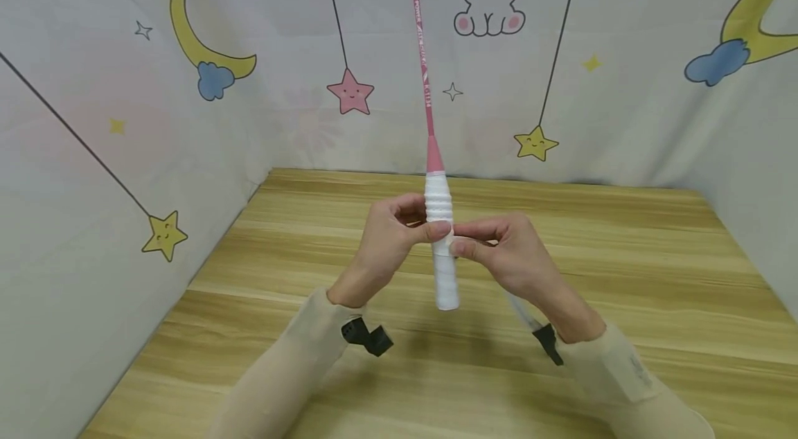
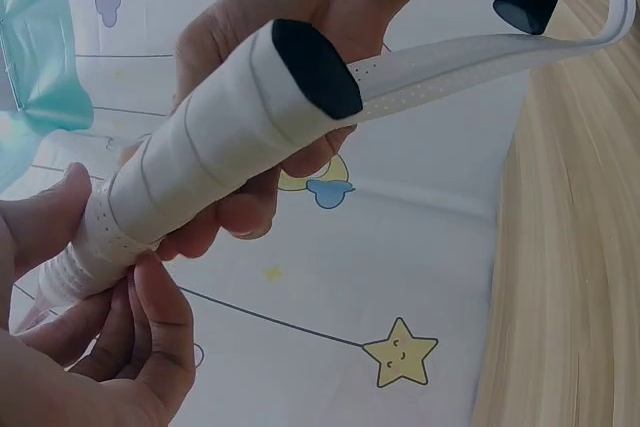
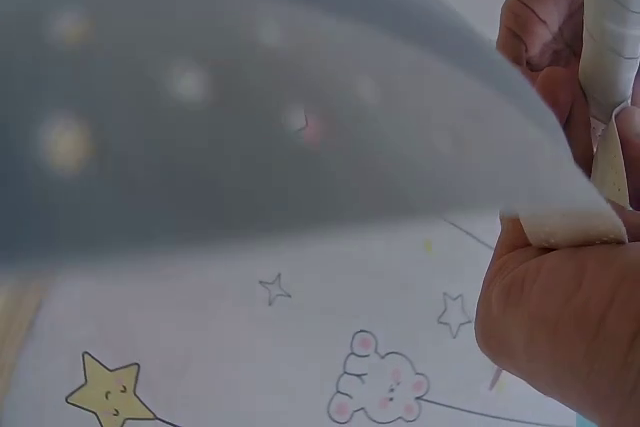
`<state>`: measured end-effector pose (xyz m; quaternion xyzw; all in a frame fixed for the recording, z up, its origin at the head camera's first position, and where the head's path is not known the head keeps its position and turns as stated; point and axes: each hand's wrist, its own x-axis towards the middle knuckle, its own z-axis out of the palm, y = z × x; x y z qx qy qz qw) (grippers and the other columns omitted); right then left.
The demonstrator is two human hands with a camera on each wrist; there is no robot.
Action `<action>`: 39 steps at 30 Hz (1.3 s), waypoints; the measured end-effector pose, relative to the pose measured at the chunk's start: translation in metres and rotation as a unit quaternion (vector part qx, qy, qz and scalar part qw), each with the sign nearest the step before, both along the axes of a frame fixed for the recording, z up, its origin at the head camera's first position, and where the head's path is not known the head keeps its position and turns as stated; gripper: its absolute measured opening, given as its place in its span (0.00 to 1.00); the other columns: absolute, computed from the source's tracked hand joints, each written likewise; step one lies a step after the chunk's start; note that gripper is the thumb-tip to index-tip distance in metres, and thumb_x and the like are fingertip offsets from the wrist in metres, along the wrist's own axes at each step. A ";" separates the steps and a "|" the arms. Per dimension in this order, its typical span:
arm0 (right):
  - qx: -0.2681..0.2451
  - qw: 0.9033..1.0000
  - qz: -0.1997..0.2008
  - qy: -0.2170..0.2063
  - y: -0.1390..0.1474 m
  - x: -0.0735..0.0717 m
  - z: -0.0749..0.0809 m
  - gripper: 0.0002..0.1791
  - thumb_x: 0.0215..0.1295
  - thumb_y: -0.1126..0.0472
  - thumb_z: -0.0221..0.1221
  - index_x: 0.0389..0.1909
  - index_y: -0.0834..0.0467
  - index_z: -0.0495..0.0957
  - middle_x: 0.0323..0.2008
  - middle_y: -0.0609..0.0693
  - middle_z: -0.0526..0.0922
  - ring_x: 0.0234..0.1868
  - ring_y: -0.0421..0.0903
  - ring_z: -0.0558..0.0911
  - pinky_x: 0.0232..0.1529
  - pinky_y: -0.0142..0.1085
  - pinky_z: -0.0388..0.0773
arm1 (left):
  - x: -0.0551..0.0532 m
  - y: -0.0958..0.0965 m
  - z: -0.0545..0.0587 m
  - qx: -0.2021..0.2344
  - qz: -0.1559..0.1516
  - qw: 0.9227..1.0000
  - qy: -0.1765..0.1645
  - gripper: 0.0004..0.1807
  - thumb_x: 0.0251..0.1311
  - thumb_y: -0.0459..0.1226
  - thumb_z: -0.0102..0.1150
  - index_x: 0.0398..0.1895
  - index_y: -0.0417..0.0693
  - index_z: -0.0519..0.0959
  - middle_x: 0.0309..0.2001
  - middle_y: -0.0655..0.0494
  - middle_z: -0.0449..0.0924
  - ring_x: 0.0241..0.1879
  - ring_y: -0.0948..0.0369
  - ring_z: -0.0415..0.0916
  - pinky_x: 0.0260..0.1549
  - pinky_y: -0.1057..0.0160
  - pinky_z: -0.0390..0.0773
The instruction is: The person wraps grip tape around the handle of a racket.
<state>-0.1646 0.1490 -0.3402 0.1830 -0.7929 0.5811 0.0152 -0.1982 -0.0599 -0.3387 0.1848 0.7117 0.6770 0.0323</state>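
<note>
A pink badminton racket [image 1: 422, 58] stands nearly upright in the head view, its head cut off at the top. White perforated grip tape is wound round its handle [image 1: 445, 283]. My left hand [image 1: 388, 237] grips the handle midway, thumb across the front. On the other side, my right hand [image 1: 520, 259] pinches the tape at the handle with thumb and forefinger. A loose length of the tape [image 2: 450, 72] trails past the right wrist in the left wrist view, and it blurs across much of the right wrist view. The handle's dark butt end [image 2: 318, 69] points toward the left wrist camera.
Below the hands lies a wood-grain table [image 1: 299, 238]. A white cloth [image 1: 280, 23] printed with stars, moons and a rabbit hangs behind and along the sides. Black camera mounts [image 1: 368, 336] sit at both sleeve cuffs. Turquoise material [image 2: 40, 47] shows at the left wrist view's edge.
</note>
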 end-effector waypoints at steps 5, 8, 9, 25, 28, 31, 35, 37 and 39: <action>0.029 0.999 -0.034 -0.006 0.000 0.001 0.002 0.07 0.69 0.65 0.73 0.42 0.65 0.93 0.36 0.58 0.94 0.35 0.42 0.91 0.42 0.32 0.86 | 0.000 -0.001 -0.001 0.016 -0.009 1.000 -0.012 0.16 0.68 0.27 0.69 0.56 0.28 0.85 0.42 0.54 0.88 0.42 0.64 0.83 0.47 0.65 0.84; 0.028 0.999 -0.034 -0.009 0.000 0.001 0.002 0.06 0.69 0.66 0.73 0.41 0.65 0.93 0.36 0.57 0.94 0.35 0.42 0.91 0.43 0.33 0.87 | 0.000 -0.001 -0.001 0.022 -0.015 1.000 -0.017 0.16 0.69 0.27 0.68 0.56 0.26 0.84 0.42 0.56 0.88 0.41 0.64 0.83 0.45 0.66 0.84; 0.024 0.999 -0.032 -0.011 0.000 0.001 0.002 0.06 0.69 0.66 0.73 0.41 0.65 0.93 0.36 0.57 0.94 0.35 0.42 0.91 0.44 0.34 0.87 | 0.000 -0.002 -0.001 0.024 -0.017 0.999 -0.017 0.16 0.69 0.26 0.67 0.56 0.26 0.84 0.42 0.56 0.87 0.41 0.64 0.83 0.45 0.66 0.85; -0.049 0.994 0.007 -0.098 0.004 -0.011 -0.004 0.09 0.72 0.64 0.71 0.45 0.68 0.90 0.32 0.38 0.91 0.38 0.39 0.86 0.46 0.35 0.84 | -0.008 -0.007 -0.008 0.139 -0.118 0.981 -0.064 0.67 0.38 0.62 0.83 0.67 0.15 0.71 0.45 0.65 0.89 0.44 0.67 0.83 0.47 0.70 0.83; -0.069 0.991 0.025 -0.113 0.004 -0.013 -0.006 0.05 0.72 0.60 0.72 0.42 0.58 0.92 0.31 0.38 0.91 0.26 0.36 0.76 0.32 0.30 0.73 | -0.009 -0.008 -0.008 0.152 -0.138 0.976 -0.074 0.66 0.40 0.61 0.82 0.69 0.14 0.69 0.46 0.64 0.89 0.46 0.67 0.84 0.49 0.69 0.84; -0.093 0.986 0.058 -0.124 0.006 -0.016 -0.010 0.02 0.71 0.53 0.73 0.39 0.45 0.94 0.30 0.37 0.91 0.19 0.35 0.63 0.23 0.30 0.59 | -0.010 -0.008 -0.008 0.155 -0.158 0.972 -0.074 0.64 0.44 0.60 0.82 0.69 0.16 0.70 0.48 0.64 0.90 0.48 0.66 0.84 0.52 0.68 0.83; -0.134 0.975 0.122 -0.131 0.007 -0.020 -0.017 0.06 0.68 0.45 0.73 0.42 0.38 0.93 0.36 0.35 0.93 0.18 0.38 0.55 0.21 0.34 0.48 | -0.011 -0.007 -0.009 0.147 -0.170 0.972 -0.075 0.56 0.43 0.62 0.81 0.65 0.26 0.78 0.48 0.65 0.90 0.48 0.65 0.82 0.50 0.66 0.80; -0.151 0.967 0.162 -0.127 0.008 -0.022 -0.021 0.09 0.69 0.44 0.71 0.46 0.38 0.93 0.40 0.37 0.95 0.19 0.40 0.52 0.22 0.37 0.44 | -0.011 -0.006 -0.008 0.141 -0.171 0.972 -0.079 0.50 0.41 0.63 0.81 0.61 0.35 0.83 0.47 0.64 0.90 0.47 0.65 0.82 0.51 0.66 0.78; -0.169 0.958 0.196 -0.125 0.009 -0.024 -0.023 0.10 0.74 0.47 0.68 0.51 0.39 0.92 0.45 0.40 0.96 0.19 0.36 0.58 0.21 0.33 0.50 | -0.011 -0.005 -0.008 0.139 -0.173 0.972 -0.081 0.47 0.40 0.64 0.81 0.59 0.42 0.85 0.46 0.65 0.90 0.47 0.64 0.82 0.52 0.65 0.78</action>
